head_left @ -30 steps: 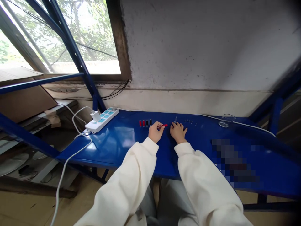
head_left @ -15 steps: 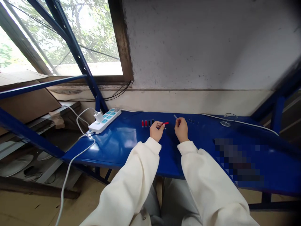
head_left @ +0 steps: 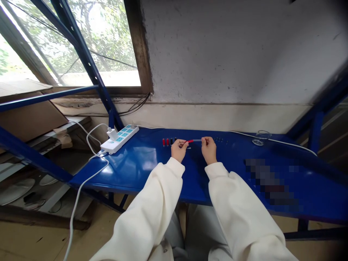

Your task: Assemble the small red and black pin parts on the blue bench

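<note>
My left hand (head_left: 178,150) pinches a small red sleeve-like cylinder (head_left: 190,141) between thumb and fingertips. In my right hand (head_left: 209,150) the fingertips are closed on a thin pale rod (head_left: 197,140), which lies level and in line with the red cylinder. Their ends meet between my hands; whether the rod is inside the cylinder I cannot tell. Left of my left hand stand red cylinders (head_left: 165,142) and black cylinders (head_left: 172,141) in a short row. A tiny pale piece (head_left: 189,148) lies just below my left fingertips.
Several tiny metal parts (head_left: 219,139) lie right of my right hand on the blue table (head_left: 130,170). A clear glass dish (head_left: 258,142) stands farther right. The white power strip (head_left: 119,140) with cables is at left. A blurred dark patch (head_left: 272,185) covers the right front.
The pale rod in my right hand has swung from slanted to level, and its end now meets the red cylinder in my left hand. The view has shifted slightly.
</note>
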`<action>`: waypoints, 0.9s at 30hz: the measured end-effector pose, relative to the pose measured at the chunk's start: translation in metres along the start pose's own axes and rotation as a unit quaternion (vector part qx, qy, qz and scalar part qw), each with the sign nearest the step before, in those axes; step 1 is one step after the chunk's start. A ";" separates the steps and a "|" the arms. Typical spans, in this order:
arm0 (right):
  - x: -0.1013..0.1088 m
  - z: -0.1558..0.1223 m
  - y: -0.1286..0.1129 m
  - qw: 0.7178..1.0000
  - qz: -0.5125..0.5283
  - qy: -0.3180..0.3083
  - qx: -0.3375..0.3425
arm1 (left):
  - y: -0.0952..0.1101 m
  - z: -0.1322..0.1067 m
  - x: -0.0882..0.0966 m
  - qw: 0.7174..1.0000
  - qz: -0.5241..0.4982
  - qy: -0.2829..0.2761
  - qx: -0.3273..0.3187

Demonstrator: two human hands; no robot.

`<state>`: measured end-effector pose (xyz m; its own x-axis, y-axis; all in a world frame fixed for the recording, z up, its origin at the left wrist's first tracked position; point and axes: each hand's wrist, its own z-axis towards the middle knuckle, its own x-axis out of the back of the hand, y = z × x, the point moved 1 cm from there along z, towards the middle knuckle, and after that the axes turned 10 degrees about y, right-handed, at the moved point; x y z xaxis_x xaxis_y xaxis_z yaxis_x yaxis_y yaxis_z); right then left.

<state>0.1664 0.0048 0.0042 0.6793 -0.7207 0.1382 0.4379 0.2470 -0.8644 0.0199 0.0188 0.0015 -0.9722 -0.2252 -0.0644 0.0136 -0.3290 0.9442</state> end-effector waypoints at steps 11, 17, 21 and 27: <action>-0.004 0.002 0.005 0.998 0.059 -0.016 -0.020 | 0.003 0.000 0.001 1.000 0.000 0.013 -0.001; -0.006 0.001 0.004 0.992 0.111 -0.023 -0.055 | 0.008 -0.002 0.001 1.000 -0.004 -0.007 -0.010; -0.007 0.000 0.000 0.982 0.169 -0.012 -0.086 | 0.012 -0.011 -0.004 0.986 0.024 -0.154 -0.052; -0.008 -0.003 -0.004 0.951 0.267 -0.029 -0.152 | 0.015 -0.016 -0.005 0.978 0.044 -0.178 -0.100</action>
<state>0.1574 0.0083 0.0048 0.7921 -0.5066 -0.3406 -0.1628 0.3624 -0.9177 0.0289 0.0004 0.0111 -0.9845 0.0623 0.1641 0.1109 -0.5041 0.8565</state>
